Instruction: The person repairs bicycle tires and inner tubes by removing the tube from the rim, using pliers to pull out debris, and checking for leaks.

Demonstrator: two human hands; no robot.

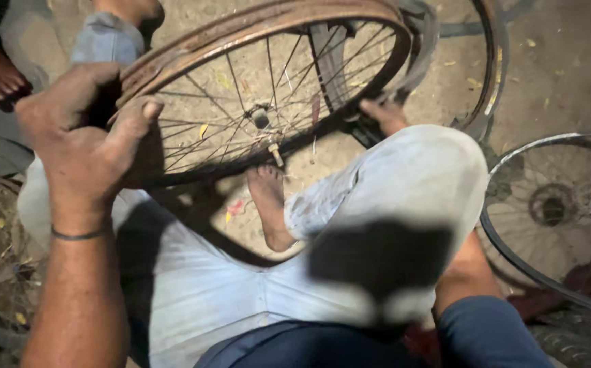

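Above the knees, left hand [81, 146] clamps the rusty wheel rim [254, 27]; right hand [384, 116] grasps its tyre [415, 48].

Wearing pale grey trousers [404, 184], a dark blue sleeve [486, 334], barefoot [268, 197]; thin dark band, possibly thread, at left wrist [77, 234].

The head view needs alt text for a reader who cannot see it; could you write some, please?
A seated person's left hand grips the rusty bicycle wheel rim, while the right hand touches its far side beyond a raised knee. A second spoked wheel lies on the dirt ground.
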